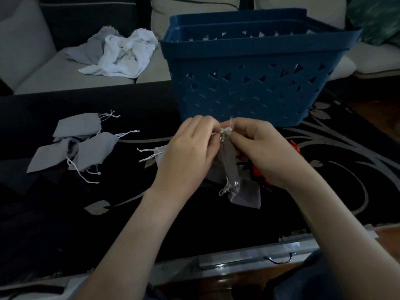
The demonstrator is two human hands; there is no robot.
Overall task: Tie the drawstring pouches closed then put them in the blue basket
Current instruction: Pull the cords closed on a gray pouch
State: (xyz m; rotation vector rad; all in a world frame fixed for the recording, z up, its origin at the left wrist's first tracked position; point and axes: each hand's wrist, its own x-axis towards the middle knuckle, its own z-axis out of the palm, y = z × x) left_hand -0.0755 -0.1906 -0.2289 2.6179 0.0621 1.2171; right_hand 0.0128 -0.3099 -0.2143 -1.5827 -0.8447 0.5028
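A grey drawstring pouch (227, 158) hangs between my hands, its gathered top and white cord at my fingertips. My left hand (190, 148) and my right hand (257, 146) both pinch the cord at the pouch's neck. Below them another grey pouch (245, 194) lies on the black table with its cord bunched. Several more grey pouches (75, 146) with loose white strings lie in a pile at the left, and one (159, 155) peeks out from behind my left hand. The blue basket (255, 68) stands just beyond my hands.
Something orange (258, 172) lies partly hidden under my right hand. The black table (194, 224) has a grey floral pattern and a metal front edge. White and grey cloths (121, 53) lie crumpled on the sofa behind.
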